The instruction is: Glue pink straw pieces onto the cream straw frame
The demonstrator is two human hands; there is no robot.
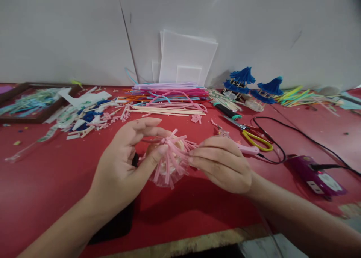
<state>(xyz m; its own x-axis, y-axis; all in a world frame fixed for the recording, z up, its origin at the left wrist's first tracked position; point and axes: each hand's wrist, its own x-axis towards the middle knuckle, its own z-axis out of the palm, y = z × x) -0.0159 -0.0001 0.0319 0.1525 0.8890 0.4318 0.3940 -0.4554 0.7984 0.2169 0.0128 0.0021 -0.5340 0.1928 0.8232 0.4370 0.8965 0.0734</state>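
Observation:
In the head view, my left hand (126, 153) grips a small craft piece (169, 156) made of pink strips that fan out from a central knot, like a little roof. Its thumb presses near the knot while the fingers curl behind. A clear plastic edge and a pale, roundish part show beneath the strips. My right hand (222, 160) is closed in a pinch at the right side of the piece, fingertips on the ends of the pink strips. Whether it holds one strip or several is hidden. The piece is held just above the red table (197, 209).
Scissors with yellow handles (258, 139), a pink-handled tool (248, 149) and a purple power socket (316, 175) with a black cord lie right. Behind are bundled coloured sticks (169, 94) and blue-roofed models (242, 77). Scraps (87, 115) and a brown frame (36, 117) sit left.

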